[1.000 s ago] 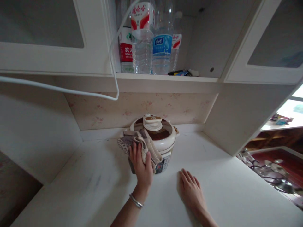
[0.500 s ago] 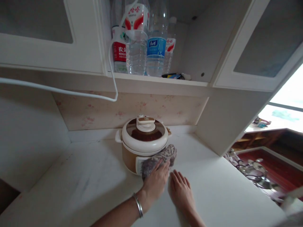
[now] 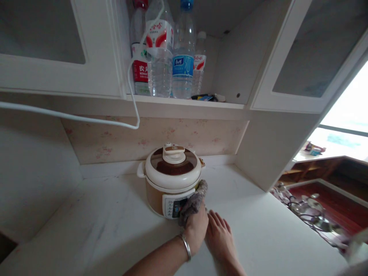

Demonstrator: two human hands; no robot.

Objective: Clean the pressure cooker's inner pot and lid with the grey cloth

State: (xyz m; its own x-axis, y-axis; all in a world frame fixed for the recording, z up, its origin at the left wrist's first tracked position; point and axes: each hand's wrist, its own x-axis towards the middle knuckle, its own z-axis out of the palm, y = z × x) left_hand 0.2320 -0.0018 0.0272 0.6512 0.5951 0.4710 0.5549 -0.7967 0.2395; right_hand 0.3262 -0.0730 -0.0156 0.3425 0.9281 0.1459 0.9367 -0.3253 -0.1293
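A white and gold electric pressure cooker (image 3: 172, 180) with a brown see-through lid stands on the white counter. My left hand (image 3: 197, 226), wearing a silver bangle, is closed around a bunched grey-brown cloth (image 3: 193, 205). The cloth presses on the right part of the cooker's front, covering some of the control panel (image 3: 171, 207); the panel's left side with its buttons shows. Close by on the right, my right hand (image 3: 220, 234) lies on the counter, fingers stretched out and holding nothing.
A cupboard shelf (image 3: 161, 100) above holds several plastic bottles (image 3: 183, 73). A white cable (image 3: 86, 119) hangs across the left front. Cabinet doors flank the shelf. Beyond the counter's right edge lie pots and lids (image 3: 312, 209).
My left hand has slid the cloth to the right over the cooker's front, uncovering more of the panel. The fingers have curled round it. My right hand has stayed nearly in place.
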